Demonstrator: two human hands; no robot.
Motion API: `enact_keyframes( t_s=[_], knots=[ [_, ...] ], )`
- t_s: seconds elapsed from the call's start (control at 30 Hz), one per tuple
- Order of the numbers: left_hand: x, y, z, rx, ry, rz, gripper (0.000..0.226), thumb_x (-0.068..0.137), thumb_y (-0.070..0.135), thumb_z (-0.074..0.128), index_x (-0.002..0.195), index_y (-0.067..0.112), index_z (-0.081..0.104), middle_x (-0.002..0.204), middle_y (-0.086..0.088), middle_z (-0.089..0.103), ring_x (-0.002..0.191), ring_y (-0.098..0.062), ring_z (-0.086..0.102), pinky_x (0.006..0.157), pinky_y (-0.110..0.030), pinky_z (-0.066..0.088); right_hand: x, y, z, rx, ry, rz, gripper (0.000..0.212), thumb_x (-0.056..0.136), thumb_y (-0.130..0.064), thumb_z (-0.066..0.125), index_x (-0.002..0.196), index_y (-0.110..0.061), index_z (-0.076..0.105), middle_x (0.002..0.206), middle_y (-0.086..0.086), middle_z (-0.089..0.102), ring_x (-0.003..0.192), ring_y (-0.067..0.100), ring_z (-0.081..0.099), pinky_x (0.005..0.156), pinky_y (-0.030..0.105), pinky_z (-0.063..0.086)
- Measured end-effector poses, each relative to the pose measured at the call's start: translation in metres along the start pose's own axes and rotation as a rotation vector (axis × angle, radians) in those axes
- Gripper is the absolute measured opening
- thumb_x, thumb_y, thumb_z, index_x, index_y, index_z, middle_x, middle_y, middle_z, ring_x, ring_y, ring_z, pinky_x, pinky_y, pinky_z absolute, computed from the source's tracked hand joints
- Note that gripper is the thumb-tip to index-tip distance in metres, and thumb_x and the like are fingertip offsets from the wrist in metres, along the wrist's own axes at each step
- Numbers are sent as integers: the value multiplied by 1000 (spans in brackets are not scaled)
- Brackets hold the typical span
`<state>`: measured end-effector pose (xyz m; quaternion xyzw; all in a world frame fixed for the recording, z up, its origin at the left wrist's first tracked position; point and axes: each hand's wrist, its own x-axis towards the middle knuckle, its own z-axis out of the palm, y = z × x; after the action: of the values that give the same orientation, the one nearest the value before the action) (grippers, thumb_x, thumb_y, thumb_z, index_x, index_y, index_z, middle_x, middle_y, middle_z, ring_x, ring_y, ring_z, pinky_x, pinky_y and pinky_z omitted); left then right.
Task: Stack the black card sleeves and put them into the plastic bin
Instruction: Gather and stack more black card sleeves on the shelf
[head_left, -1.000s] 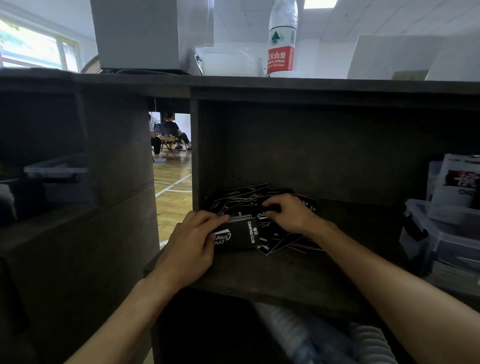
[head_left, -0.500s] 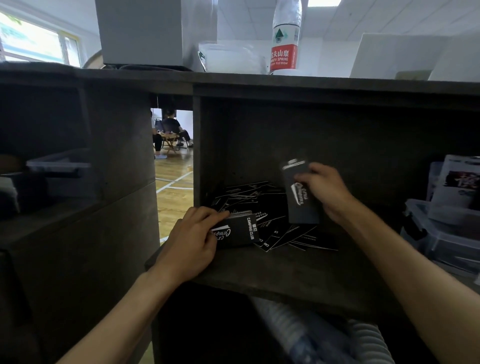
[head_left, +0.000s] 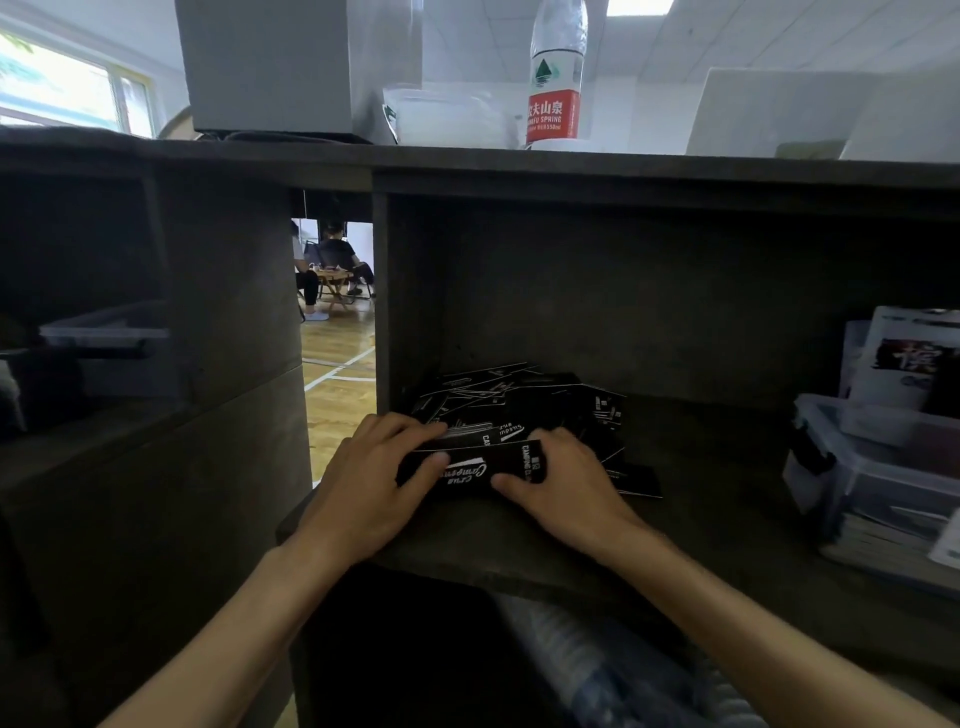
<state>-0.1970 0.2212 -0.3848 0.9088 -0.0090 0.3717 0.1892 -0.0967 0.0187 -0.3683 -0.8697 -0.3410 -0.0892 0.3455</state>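
A small stack of black card sleeves (head_left: 483, 467) with white lettering lies on the dark wooden shelf (head_left: 519, 551). My left hand (head_left: 369, 483) grips its left end, thumb on top. My right hand (head_left: 566, 488) holds its right end, thumb against the front edge. Behind the stack, several loose black sleeves (head_left: 519, 405) lie scattered in a heap at the back left of the compartment. A clear plastic bin (head_left: 862, 467) stands at the right on the same shelf, with white packets sticking out of it.
The compartment's left wall (head_left: 382, 312) is close to my left hand. Above is the desk top with a water bottle (head_left: 553, 78) and a grey box (head_left: 270, 62). Another clear bin (head_left: 109, 343) sits in the left cubby. Bagged items (head_left: 597, 670) lie below the shelf.
My right hand lifted one sleeve from the heap, brought it down onto the stack in my left hand, and now both hands hold the stack's ends.
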Motion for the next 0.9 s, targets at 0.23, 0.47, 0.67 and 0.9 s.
enact_keyframes(
  t_s=[0.23, 0.47, 0.67, 0.9],
  knots=[
    [-1, -2, 1, 16, 35, 42, 38, 93, 17, 63, 130, 26, 62, 116, 9, 60, 106, -11, 48, 89, -33, 44, 42, 12, -23, 305, 38, 80, 30, 94, -6, 52, 93, -31, 68, 92, -7, 67, 85, 3, 63, 68, 9, 45],
    [-4, 0, -2, 34, -1, 40, 44, 95, 7, 56, 135, 24, 58, 122, 7, 58, 109, -14, 47, 89, -40, 45, 86, 20, -10, -334, -144, 300, 73, 73, -62, 75, 124, -14, 57, 134, 9, 51, 123, 28, 51, 102, 42, 44],
    [-3, 0, -3, 32, -11, 41, 44, 95, 7, 55, 135, 23, 58, 121, 7, 58, 111, -15, 47, 90, -42, 45, 94, 28, -22, -172, -198, 322, 41, 78, -37, 81, 107, -17, 61, 127, 6, 57, 114, 20, 54, 92, 31, 45],
    [-3, 1, -2, 22, -13, 30, 44, 95, 7, 54, 136, 23, 57, 122, 7, 57, 112, -15, 46, 91, -42, 45, 85, 24, -32, -161, -369, 6, 56, 87, -14, 68, 138, -33, 53, 149, -1, 41, 136, 21, 40, 111, 34, 36]
  ],
)
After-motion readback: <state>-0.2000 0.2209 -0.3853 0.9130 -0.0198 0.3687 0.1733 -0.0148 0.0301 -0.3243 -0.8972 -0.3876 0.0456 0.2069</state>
